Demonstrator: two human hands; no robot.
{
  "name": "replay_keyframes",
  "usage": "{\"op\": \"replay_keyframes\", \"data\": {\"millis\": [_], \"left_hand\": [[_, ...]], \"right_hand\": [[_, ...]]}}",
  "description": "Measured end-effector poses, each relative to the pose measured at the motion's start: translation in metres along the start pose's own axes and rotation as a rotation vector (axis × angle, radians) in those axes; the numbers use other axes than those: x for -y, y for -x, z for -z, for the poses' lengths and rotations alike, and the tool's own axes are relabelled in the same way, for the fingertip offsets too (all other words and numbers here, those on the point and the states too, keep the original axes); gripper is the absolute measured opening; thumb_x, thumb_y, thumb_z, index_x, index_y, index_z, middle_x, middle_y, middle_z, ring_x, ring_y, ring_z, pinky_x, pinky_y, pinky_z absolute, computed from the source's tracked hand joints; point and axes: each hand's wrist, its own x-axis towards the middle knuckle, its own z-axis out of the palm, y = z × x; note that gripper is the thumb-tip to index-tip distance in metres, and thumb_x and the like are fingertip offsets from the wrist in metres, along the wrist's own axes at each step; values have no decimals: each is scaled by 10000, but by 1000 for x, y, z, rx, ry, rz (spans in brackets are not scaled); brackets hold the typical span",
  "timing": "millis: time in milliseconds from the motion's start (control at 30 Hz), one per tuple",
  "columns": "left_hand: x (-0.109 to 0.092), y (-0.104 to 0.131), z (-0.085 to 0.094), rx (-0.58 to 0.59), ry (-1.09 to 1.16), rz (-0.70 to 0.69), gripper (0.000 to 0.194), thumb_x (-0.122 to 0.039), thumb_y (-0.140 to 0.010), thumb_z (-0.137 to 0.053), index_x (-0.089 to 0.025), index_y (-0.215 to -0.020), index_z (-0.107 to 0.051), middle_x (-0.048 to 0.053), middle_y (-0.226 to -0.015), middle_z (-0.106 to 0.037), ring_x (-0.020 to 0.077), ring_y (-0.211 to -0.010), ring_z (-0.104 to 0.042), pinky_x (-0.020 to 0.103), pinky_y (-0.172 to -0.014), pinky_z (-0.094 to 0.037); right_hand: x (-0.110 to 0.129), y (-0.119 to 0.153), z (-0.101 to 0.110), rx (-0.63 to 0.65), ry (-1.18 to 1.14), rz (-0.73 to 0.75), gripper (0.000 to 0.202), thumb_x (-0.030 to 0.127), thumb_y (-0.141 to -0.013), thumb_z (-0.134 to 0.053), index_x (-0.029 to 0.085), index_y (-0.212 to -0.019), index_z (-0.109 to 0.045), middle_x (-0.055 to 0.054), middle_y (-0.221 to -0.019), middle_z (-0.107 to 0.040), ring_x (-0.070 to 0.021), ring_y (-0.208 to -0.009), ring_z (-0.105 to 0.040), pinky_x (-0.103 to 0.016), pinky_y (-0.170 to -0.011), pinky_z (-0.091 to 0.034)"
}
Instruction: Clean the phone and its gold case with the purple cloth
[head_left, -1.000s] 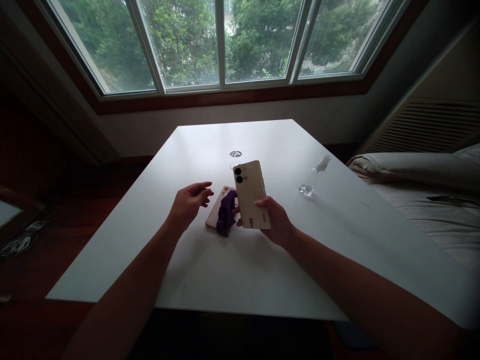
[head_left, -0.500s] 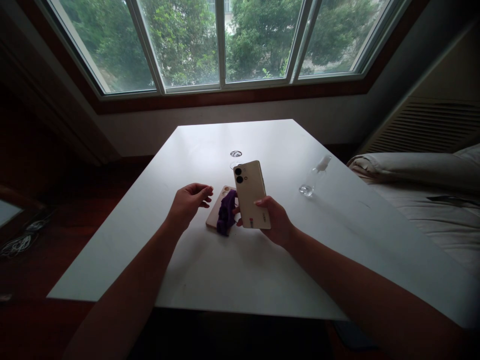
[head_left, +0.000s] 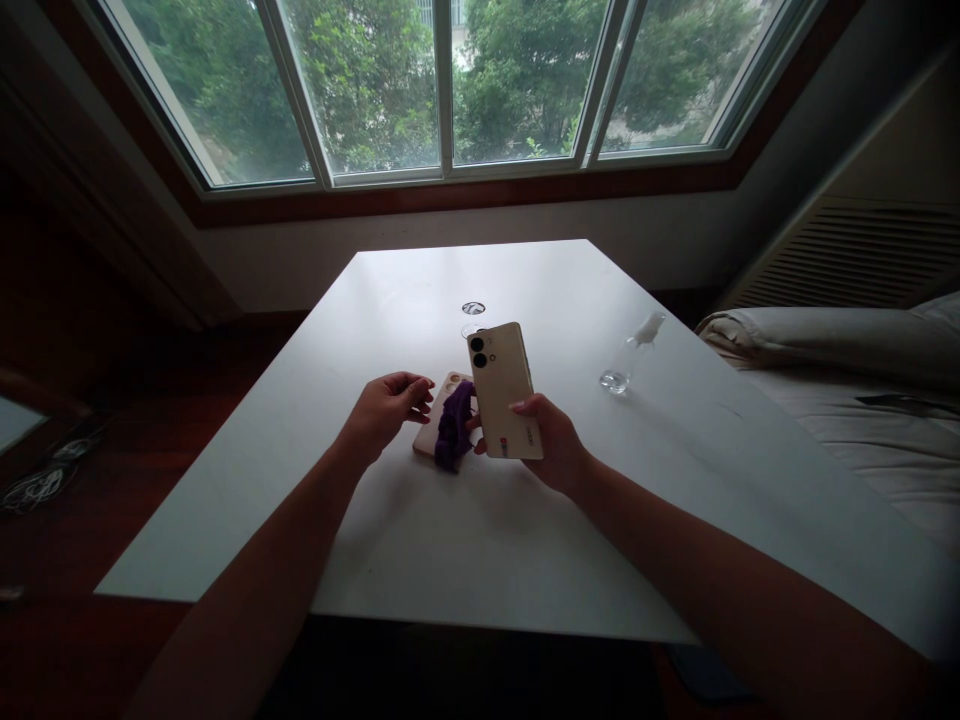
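My right hand [head_left: 551, 440] grips a gold smartphone [head_left: 506, 395] by its lower right side, its back with two large camera lenses turned towards me. Beneath and to the left of the phone, a purple cloth [head_left: 453, 430] lies crumpled over a pink phone case [head_left: 430, 432]. Camera cutouts show at the case's upper end; whether anything is inside it I cannot tell. My left hand [head_left: 386, 412] hovers just left of the case, fingers loosely curled and slightly apart, with nothing visible in them.
On the right of the white table [head_left: 420, 560] stands a clear spray bottle [head_left: 626, 355] with a white top. A round dark-rimmed disc [head_left: 473, 308] sits towards the back. Bedding [head_left: 825, 360] borders the table's right side, and white cables [head_left: 41, 488] lie at left.
My left hand has shifted slightly right, towards the case, and its fingers have changed their curl. The phone in my right hand stays almost still.
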Motion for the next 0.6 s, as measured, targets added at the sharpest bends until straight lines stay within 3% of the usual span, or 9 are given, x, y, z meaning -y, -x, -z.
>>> {"op": "replay_keyframes", "data": {"millis": [400, 600], "left_hand": [[-3, 2, -5, 20, 20, -32, 375, -537, -908, -632, -178, -812, -582, -2, -724, -547, 132, -590, -572, 232, -416, -470], [-2, 0, -1, -19, -20, -9, 350, -442, -791, -796, -129, -923, -711, 70, -832, -686, 162, -712, -641, 281, -561, -557]], "right_hand": [[-1, -1, 0, -17, -13, -5, 531, 305, -823, -559, 191, -1342, -570, -113, -1076, -720, -305, -922, -718, -433, -678, -613], [0, -1, 0, -10, -15, -7, 522, 301, -823, -559, 190, -1332, -573, -112, -1075, -723, -302, -914, -720, -436, -693, -612]]}}
